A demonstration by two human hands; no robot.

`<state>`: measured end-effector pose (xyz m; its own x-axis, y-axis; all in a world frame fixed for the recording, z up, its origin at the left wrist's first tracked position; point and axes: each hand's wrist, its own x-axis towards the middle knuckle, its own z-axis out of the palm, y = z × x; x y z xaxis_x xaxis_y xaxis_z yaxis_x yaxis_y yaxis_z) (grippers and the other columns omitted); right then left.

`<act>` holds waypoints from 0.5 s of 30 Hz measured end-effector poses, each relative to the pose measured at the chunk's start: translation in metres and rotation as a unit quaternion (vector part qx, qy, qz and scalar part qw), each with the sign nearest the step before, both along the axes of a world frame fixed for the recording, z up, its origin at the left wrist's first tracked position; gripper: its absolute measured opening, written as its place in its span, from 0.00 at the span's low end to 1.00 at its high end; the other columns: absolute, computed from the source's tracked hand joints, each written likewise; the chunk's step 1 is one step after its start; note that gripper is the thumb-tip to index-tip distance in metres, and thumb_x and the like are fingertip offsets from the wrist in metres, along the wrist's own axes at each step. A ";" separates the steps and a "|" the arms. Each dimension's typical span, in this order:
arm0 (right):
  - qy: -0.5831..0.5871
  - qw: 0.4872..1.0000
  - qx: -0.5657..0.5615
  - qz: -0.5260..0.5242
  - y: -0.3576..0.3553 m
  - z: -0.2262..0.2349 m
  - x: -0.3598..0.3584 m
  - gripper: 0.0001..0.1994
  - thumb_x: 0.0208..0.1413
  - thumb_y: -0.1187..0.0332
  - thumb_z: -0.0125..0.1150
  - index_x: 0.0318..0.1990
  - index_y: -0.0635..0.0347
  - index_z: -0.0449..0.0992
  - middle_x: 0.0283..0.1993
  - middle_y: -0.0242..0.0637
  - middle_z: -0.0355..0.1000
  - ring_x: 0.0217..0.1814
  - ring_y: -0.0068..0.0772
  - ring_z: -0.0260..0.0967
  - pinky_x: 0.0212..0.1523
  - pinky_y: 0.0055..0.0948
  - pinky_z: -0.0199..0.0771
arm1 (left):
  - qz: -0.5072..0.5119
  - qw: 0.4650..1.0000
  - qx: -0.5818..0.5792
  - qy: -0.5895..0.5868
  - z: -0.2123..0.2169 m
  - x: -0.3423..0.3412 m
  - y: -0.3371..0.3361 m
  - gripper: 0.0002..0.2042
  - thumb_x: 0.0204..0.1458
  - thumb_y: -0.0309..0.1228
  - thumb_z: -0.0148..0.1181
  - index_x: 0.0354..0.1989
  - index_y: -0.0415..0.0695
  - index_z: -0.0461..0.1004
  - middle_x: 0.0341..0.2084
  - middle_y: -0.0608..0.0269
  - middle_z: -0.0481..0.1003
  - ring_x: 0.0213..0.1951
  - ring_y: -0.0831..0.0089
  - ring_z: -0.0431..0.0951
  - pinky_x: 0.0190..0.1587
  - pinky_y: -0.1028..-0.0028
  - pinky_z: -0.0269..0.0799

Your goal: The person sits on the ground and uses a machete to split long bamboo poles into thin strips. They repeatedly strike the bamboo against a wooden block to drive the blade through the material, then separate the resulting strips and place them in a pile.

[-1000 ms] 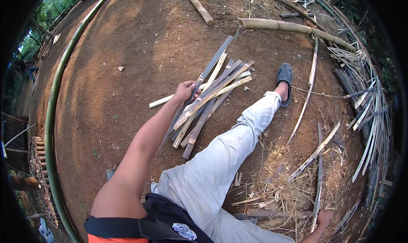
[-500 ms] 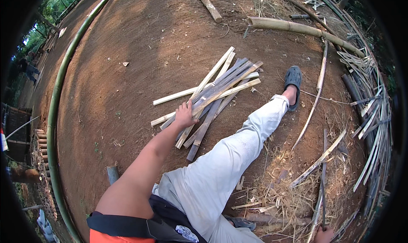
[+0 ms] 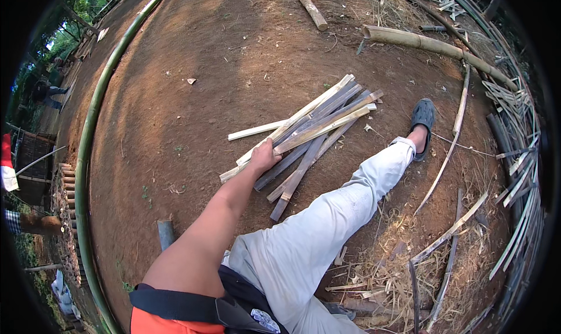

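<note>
My left hand [image 3: 264, 157] is closed round the near ends of several split bamboo strips [image 3: 318, 123] in a loose, crossed pile on the bare earth. Some strips are pale and others grey-brown. More grey strips [image 3: 298, 173] lie beneath, to the right of my fingers. At the bottom edge only a sliver of my right hand [image 3: 422, 332] shows. From it rises a long, narrow, dark blade-like piece [image 3: 415, 290]; whether it is a knife or a strip I cannot tell. The fingers there are mostly cut off by the frame.
My stretched leg in pale trousers [image 3: 327, 217] ends in a dark clog [image 3: 423, 120]. Shavings [image 3: 380, 281] litter the ground at lower right. A thick bamboo pole [image 3: 438, 45] lies far right, a long green one [image 3: 87, 141] at left. Strips [image 3: 520, 211] line the right edge.
My left hand has shifted its grip on the strips, which lie slightly rearranged. My right hand and the dark piece have moved left and lower. The whole view has shifted a little.
</note>
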<state>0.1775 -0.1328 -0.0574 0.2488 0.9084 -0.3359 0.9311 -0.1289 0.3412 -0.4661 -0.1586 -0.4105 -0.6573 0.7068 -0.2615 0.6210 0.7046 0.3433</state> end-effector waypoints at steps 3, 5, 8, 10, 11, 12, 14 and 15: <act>-0.046 0.998 -0.034 0.020 0.001 -0.004 0.006 0.19 0.48 0.57 0.61 0.41 0.64 0.82 0.36 0.60 0.77 0.39 0.60 0.76 0.42 0.50 0.75 | -0.004 0.999 0.041 -0.019 0.011 0.001 -0.002 0.28 0.45 0.43 0.70 0.47 0.38 0.64 0.41 0.43 0.77 0.48 0.46 0.76 0.49 0.53 0.71; -0.046 0.998 -0.033 -0.026 -0.002 -0.001 -0.001 0.19 0.47 0.58 0.60 0.41 0.64 0.81 0.36 0.61 0.76 0.41 0.60 0.75 0.44 0.50 0.75 | -0.010 0.999 0.046 -0.016 0.020 0.000 -0.004 0.28 0.44 0.42 0.71 0.47 0.39 0.63 0.40 0.43 0.77 0.47 0.46 0.76 0.48 0.53 0.72; -0.054 0.997 -0.028 -0.055 -0.002 -0.002 -0.003 0.19 0.48 0.58 0.60 0.42 0.64 0.81 0.37 0.61 0.76 0.42 0.60 0.75 0.46 0.51 0.74 | -0.002 0.997 0.071 -0.002 0.026 -0.011 -0.015 0.29 0.43 0.42 0.71 0.48 0.41 0.64 0.41 0.42 0.76 0.46 0.44 0.76 0.47 0.53 0.72; -0.049 0.996 -0.022 -0.068 -0.001 0.000 -0.007 0.19 0.49 0.58 0.60 0.42 0.64 0.81 0.39 0.60 0.76 0.43 0.60 0.75 0.46 0.51 0.73 | 0.025 0.994 0.108 -0.005 0.033 -0.015 -0.022 0.28 0.42 0.41 0.72 0.46 0.41 0.65 0.41 0.43 0.77 0.45 0.45 0.77 0.47 0.53 0.72; -0.038 0.996 -0.019 -0.075 0.000 0.002 -0.014 0.19 0.49 0.58 0.60 0.43 0.64 0.81 0.39 0.60 0.76 0.44 0.60 0.75 0.47 0.51 0.73 | 0.046 0.992 0.119 -0.012 0.035 -0.020 -0.027 0.27 0.42 0.41 0.72 0.45 0.41 0.66 0.41 0.43 0.77 0.45 0.45 0.77 0.46 0.53 0.72; -0.027 0.996 -0.017 -0.083 0.001 0.003 -0.018 0.19 0.50 0.58 0.60 0.43 0.64 0.81 0.40 0.59 0.76 0.45 0.60 0.74 0.47 0.51 0.73 | 0.059 0.991 0.117 0.004 0.040 -0.027 -0.030 0.26 0.42 0.41 0.72 0.45 0.41 0.66 0.40 0.43 0.77 0.44 0.45 0.77 0.46 0.53 0.73; -0.027 0.997 -0.032 -0.069 0.003 0.000 -0.014 0.19 0.51 0.58 0.60 0.44 0.63 0.81 0.40 0.58 0.77 0.45 0.60 0.74 0.48 0.50 0.72 | 0.075 0.989 0.117 0.048 0.045 -0.047 -0.037 0.26 0.43 0.40 0.71 0.46 0.42 0.67 0.38 0.44 0.77 0.44 0.46 0.78 0.45 0.54 0.73; -0.027 0.997 -0.039 -0.062 0.004 -0.003 -0.009 0.19 0.52 0.58 0.60 0.44 0.63 0.81 0.41 0.58 0.77 0.45 0.60 0.74 0.48 0.49 0.72 | 0.075 0.988 0.116 0.064 0.040 -0.063 -0.043 0.25 0.43 0.39 0.72 0.45 0.41 0.67 0.37 0.44 0.77 0.43 0.46 0.78 0.45 0.54 0.73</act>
